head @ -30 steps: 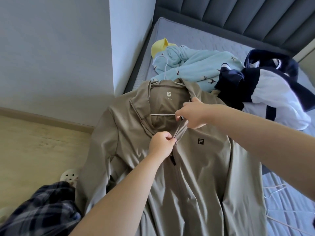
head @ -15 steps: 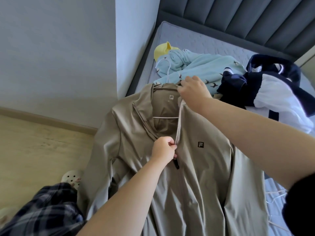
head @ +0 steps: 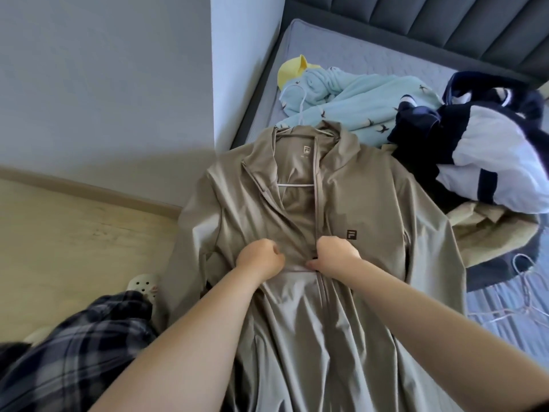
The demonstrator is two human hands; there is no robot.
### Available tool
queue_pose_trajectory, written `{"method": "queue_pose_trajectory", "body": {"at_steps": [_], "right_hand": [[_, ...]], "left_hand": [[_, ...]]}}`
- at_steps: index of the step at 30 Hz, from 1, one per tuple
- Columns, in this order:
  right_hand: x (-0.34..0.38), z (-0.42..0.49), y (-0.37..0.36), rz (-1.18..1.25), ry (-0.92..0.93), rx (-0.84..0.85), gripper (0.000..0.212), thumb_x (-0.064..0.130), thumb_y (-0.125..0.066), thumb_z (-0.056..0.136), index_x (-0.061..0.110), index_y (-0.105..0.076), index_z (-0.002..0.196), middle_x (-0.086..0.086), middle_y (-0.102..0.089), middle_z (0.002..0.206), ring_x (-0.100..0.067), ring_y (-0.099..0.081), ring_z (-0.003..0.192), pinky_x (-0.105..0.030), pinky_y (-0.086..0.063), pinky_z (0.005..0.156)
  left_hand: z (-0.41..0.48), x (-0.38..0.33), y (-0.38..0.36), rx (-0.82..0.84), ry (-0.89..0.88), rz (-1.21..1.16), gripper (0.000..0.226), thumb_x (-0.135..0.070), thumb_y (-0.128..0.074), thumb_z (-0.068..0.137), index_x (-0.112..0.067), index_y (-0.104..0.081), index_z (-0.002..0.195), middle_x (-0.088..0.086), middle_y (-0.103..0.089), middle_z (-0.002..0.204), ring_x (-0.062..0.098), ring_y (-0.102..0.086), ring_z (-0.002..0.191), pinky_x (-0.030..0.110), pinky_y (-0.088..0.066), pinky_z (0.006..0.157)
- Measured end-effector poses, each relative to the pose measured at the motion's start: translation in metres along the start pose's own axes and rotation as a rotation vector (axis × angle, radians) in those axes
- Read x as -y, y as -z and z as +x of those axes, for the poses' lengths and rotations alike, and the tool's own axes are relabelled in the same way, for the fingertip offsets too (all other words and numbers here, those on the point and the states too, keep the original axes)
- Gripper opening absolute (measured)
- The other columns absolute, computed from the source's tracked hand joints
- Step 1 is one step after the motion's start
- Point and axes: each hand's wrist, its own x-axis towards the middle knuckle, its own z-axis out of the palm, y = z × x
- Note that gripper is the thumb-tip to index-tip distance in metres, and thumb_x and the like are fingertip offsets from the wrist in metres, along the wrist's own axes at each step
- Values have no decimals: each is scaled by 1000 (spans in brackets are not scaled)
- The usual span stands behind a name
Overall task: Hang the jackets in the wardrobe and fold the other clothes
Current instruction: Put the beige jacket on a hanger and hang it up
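Observation:
A beige zip jacket (head: 371,203) lies front up over the corner of the bed, with a white hanger (head: 294,184) inside its open collar. My left hand (head: 261,258) grips the left front panel at chest height. My right hand (head: 335,254) pinches the fabric at the zipper line just beside it, under the dark chest logo. The two hands are close together and the cloth is bunched between them. The zipper pull is hidden by my hands.
On the grey bed (head: 341,49) lie a light blue patterned garment (head: 350,105) with a yellow hood, a navy and white jacket (head: 487,144), a cream garment (head: 490,233) and spare white hangers (head: 523,295). A wall corner (head: 219,84) and wooden floor (head: 74,227) are at left.
My right hand has come down from the collar to the zipper at chest height, next to my left hand. The right collar side now lies flat and the view has shifted slightly.

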Motion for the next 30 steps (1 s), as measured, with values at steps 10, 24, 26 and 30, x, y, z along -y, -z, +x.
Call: {"method": "queue_pose_trajectory", "body": {"at_steps": [10, 24, 26, 30], "right_hand": [[-17, 2, -2, 637, 4, 91, 9, 8, -58, 77, 8, -60, 68, -7, -62, 55, -13, -55, 38, -23, -48, 44], [-13, 24, 17, 234, 327, -512, 9, 3, -67, 73, 9, -61, 74, -8, -61, 82, -29, -56, 86, -35, -42, 67], [-6, 37, 32, 306, 250, -555, 5, 6, -67, 76, 9, -63, 77, -8, -62, 86, -28, -56, 88, -34, -42, 69], [1, 47, 39, 438, 156, -364, 11, 11, -69, 79, 18, -64, 72, -5, -68, 87, -24, -60, 88, -29, -43, 72]], "left_hand": [[-13, -15, -56, -66, 41, 211, 133, -87, -53, 57, -13, 3, 152, 2, 11, 160, 19, 13, 146, 51, 4, 115], [-7, -5, -77, -67, 48, 357, 135, -78, -62, 62, -13, 17, 149, 2, 22, 157, 20, 21, 144, 52, 10, 113], [-7, -5, -77, -62, 39, 357, 135, -77, -63, 61, -13, 16, 149, 2, 21, 157, 19, 20, 144, 52, 10, 113], [-3, -14, -64, -194, 2, 296, 117, -77, -64, 59, -16, -19, 149, 5, -14, 156, 21, -8, 144, 50, -6, 115]]}}
